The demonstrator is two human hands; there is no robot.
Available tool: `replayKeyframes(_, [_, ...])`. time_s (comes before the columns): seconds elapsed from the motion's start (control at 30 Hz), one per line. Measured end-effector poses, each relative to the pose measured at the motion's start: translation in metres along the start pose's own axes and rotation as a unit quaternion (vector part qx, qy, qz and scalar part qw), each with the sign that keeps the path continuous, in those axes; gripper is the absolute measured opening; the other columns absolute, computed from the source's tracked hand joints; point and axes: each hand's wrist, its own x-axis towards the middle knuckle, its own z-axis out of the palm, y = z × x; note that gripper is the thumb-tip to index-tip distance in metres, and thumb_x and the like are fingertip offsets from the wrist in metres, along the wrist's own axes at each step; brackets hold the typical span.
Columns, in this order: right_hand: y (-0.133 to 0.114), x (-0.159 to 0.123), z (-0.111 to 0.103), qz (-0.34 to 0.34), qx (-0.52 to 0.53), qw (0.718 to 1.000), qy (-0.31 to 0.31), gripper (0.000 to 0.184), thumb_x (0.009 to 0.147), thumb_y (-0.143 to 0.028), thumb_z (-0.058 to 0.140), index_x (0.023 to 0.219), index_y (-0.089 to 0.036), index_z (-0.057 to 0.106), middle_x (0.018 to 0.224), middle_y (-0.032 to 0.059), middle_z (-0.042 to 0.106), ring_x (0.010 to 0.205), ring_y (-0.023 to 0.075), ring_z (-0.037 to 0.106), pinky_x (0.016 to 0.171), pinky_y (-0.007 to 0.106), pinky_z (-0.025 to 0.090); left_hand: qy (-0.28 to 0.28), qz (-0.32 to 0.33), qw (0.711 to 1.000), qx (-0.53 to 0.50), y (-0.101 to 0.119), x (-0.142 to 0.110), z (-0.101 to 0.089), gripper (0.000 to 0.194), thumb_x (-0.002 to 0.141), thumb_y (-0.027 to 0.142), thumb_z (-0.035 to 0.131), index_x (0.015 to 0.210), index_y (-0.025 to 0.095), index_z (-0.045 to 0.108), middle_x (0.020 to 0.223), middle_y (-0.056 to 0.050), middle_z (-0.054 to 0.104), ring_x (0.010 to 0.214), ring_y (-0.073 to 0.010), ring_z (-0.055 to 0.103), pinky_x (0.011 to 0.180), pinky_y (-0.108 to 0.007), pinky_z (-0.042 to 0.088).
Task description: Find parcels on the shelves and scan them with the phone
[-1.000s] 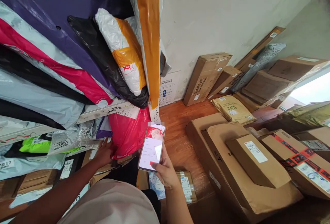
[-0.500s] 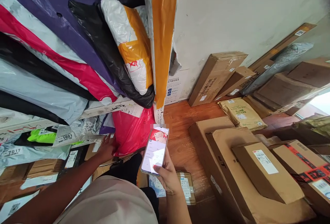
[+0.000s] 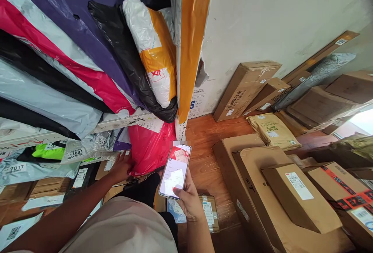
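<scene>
A smartphone (image 3: 175, 173) with a lit screen is held upright in my right hand (image 3: 189, 198), the thumb lying on the lower part of the glass. The upper part of its screen shows a red picture with a pale label. Behind and left of the phone, a bright red plastic parcel bag (image 3: 151, 144) with a white label stands under the shelf edge. My left hand (image 3: 119, 166) rests against the bag's left side, its visible fingers stretched out; some fingertips are hard to see.
Bagged parcels, including a white-and-orange one (image 3: 154, 51), fill the shelf (image 3: 136, 116) above. Labelled bags (image 3: 72, 154) lie below at left. A shelf post (image 3: 194, 43) with orange tape stands mid-view. Cardboard boxes (image 3: 300, 191) are stacked on the wooden floor (image 3: 201, 132) at right.
The view has shifted slightly, so the shelf parcels and post appear a little farther right. Both hands keep nearly the same place, with the phone still in my right hand.
</scene>
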Motion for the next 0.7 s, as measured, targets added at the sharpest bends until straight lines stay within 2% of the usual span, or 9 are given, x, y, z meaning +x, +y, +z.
replayKeyframes(0.37, [0.0, -0.0006, 0.004, -0.005, 0.022, 1.0, -0.012, 0.103, 0.062, -0.016, 0.078, 0.144, -0.03, 0.017, 0.121, 0.0048, 0.065, 0.108, 0.0266, 0.061, 0.087, 0.039, 0.047, 0.009, 0.016, 1.0, -0.011, -0.002, 0.0002, 0.0008, 0.032, 0.075, 0.034, 0.055, 0.093, 0.016, 0.075, 0.141, -0.018, 0.044, 0.139, -0.0401, 0.021, 0.113, -0.054, 0.006])
replayKeyframes(0.57, [-0.0015, 0.0, 0.006, -0.002, 0.026, 1.0, -0.01, 0.098, 0.062, -0.015, 0.079, 0.142, -0.03, 0.024, 0.119, 0.0034, 0.067, 0.105, 0.0229, 0.063, 0.083, 0.034, 0.048, 0.022, 0.019, 0.999, -0.026, -0.0025, 0.0009, 0.0016, 0.032, 0.074, 0.031, 0.058, 0.099, 0.019, 0.074, 0.141, -0.017, 0.045, 0.138, -0.0406, 0.023, 0.112, -0.056, 0.008])
replayKeyframes(0.7, [-0.0038, 0.0019, 0.0066, -0.007, 0.029, 0.999, -0.014, 0.09, 0.062, -0.013, 0.078, 0.138, -0.03, 0.033, 0.121, 0.0038, 0.066, 0.102, 0.0183, 0.064, 0.085, 0.03, 0.047, 0.032, 0.022, 0.998, -0.045, -0.0032, 0.0019, 0.0033, 0.022, 0.073, 0.028, 0.059, 0.082, 0.018, 0.076, 0.141, -0.017, 0.045, 0.138, -0.0404, 0.024, 0.113, -0.055, 0.006])
